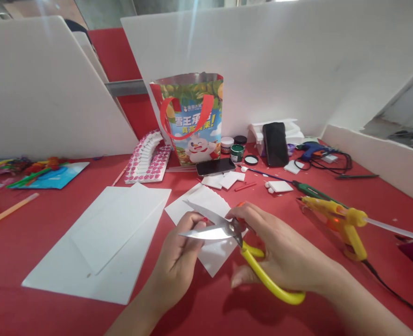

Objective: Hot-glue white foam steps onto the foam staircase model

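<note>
In my right hand (279,242) is a pair of scissors (223,228) with yellow handles, the blades spread apart and pointing left. My left hand (181,261) is closed in a pinch near the blades. A tiny red piece (205,219) shows at its fingertips, between the two blades; the rest of it is hidden by the fingers. Beneath both hands lies a stack of white sheets (215,256) on the red tabletop (178,317). Larger white boards (122,275) lie to the left of my left hand.
A yellow glue gun (339,219) with a clear stick lies at right. Behind my hands are a phone (215,166), red sticks (245,186) and white cut pieces (232,178). Paint jars (237,153), a printed bag (195,121) and an upright phone (275,144) stand farther back.
</note>
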The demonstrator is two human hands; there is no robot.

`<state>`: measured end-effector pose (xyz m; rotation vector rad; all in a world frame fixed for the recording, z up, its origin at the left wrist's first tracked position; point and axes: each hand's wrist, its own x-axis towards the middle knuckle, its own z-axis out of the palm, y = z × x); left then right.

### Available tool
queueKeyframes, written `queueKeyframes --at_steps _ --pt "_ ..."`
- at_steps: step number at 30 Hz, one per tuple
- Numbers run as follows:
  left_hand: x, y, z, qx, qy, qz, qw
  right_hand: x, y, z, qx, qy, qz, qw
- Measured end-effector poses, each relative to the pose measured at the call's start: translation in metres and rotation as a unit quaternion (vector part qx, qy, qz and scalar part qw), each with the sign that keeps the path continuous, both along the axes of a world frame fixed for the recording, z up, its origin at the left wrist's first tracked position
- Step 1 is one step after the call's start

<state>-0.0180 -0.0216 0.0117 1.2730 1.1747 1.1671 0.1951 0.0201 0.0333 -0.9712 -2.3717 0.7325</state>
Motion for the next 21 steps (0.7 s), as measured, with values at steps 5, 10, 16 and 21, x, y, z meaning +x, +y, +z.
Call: queueKeyframes --at_steps 5,10,16,21 --pt "-0.001 -0.003 -0.003 -0.013 0.019 -0.034 0.999 -0.001 -0.001 0.000 -0.008 0.005 -0.002 1.000" --pt "-0.002 -0.004 -0.005 -0.011 0.019 -0.030 0.999 0.000 -0.002 -0.002 -0.009 0.017 0.007 1.000" --pt "-0.001 -0.005 -0.003 -0.017 0.020 -0.024 0.999 -0.001 -0.002 -0.005 0.001 0.031 0.011 0.999" --pt "0.001 -0.005 -0.004 -0.014 0.008 -0.003 1.000 -0.002 -0.003 -0.010 -0.003 0.044 0.003 0.999"
